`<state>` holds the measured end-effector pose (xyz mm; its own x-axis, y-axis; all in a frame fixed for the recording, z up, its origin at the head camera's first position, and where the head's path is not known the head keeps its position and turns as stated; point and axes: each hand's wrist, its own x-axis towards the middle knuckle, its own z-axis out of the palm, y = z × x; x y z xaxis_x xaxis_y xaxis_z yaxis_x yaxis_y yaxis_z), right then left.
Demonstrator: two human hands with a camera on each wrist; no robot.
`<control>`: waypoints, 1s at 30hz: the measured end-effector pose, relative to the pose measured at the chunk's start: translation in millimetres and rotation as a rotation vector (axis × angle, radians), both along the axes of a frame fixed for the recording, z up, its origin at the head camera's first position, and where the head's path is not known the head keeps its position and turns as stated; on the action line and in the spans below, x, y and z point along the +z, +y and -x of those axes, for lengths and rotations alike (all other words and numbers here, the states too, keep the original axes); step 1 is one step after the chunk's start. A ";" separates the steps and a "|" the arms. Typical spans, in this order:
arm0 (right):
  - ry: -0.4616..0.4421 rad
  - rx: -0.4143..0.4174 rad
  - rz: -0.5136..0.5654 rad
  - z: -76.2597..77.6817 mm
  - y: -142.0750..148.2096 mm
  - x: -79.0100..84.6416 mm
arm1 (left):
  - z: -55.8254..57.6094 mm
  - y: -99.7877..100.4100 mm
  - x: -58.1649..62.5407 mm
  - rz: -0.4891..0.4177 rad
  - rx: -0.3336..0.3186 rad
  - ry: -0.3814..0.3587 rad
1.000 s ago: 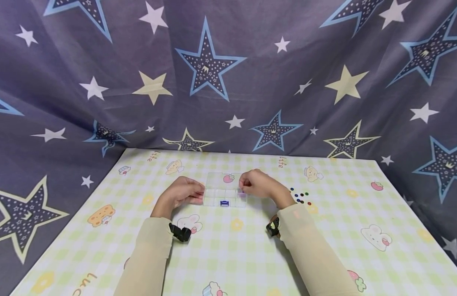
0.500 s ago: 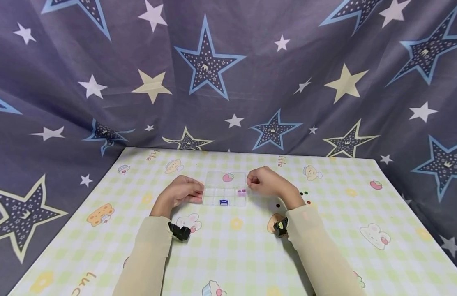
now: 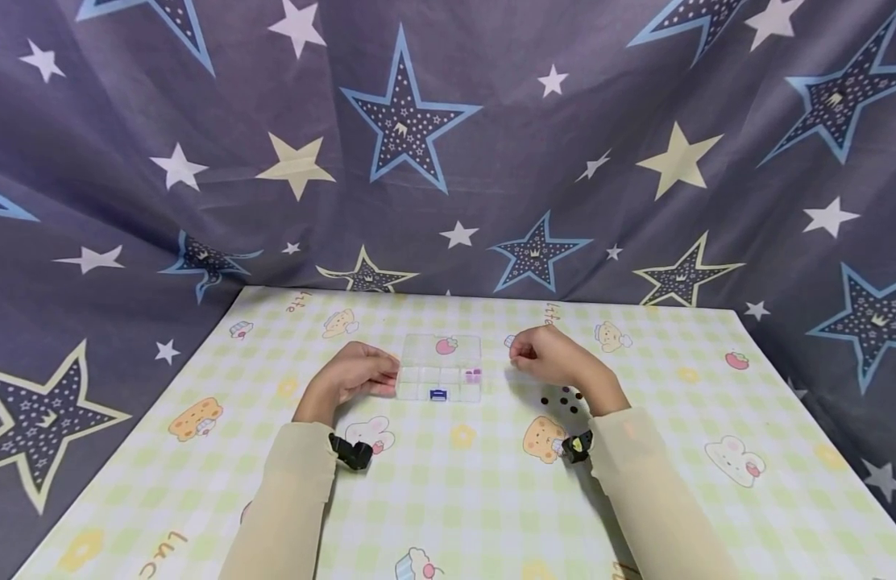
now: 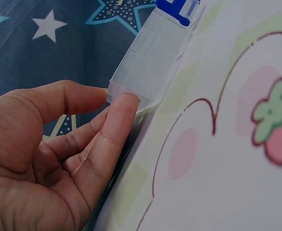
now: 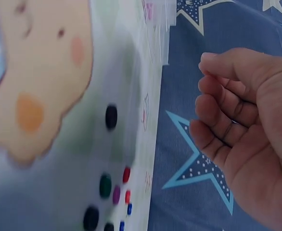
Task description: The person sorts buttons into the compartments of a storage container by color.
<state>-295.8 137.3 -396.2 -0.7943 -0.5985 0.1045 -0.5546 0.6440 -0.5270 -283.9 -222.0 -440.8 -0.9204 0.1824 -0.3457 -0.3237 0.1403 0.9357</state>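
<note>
A clear compartment box [image 3: 419,393] with a blue latch [image 3: 437,395] lies on the table, its transparent lid [image 3: 419,345] folded back. Small purple pieces [image 3: 473,376] sit in a compartment at its right end. My left hand [image 3: 355,372] pinches the box's left end; the left wrist view has thumb and a finger [image 4: 117,115] at its corner. To the right of the box, my right hand [image 3: 553,356] hovers with loosely curled fingers [image 5: 215,113], and nothing shows between them. Several small dark round beads [image 3: 564,400] lie below that hand.
In the right wrist view, red, green, purple and blue beads [image 5: 105,186] are scattered near the dark ones. A checked cartoon cloth [image 3: 448,491] covers the table. Behind its far edge hangs a dark curtain with stars [image 3: 448,270].
My right hand has moved right, away from the box's right end, leaving the purple pieces uncovered and now hovering near the beads. The left hand stays on the box.
</note>
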 end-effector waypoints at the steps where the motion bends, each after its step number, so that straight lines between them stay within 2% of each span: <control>1: 0.000 -0.006 -0.002 -0.5 2.1 0.1 | 0.0 0.0 0.2 0.000 0.001 0.000; 25: -0.054 -0.083 -0.049 -10.5 39.0 -5.0 | -0.4 1.4 2.4 0.011 0.000 -0.009; 30: -0.048 -0.073 -0.067 -10.8 44.7 -6.7 | -0.3 1.4 1.7 0.008 -0.005 -0.009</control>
<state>-285.0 182.0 -402.9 -0.8389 -0.5436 0.0270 -0.4804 0.7163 -0.5061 -283.6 -220.5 -439.1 -0.9165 0.1841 -0.3553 -0.3310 0.1499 0.9316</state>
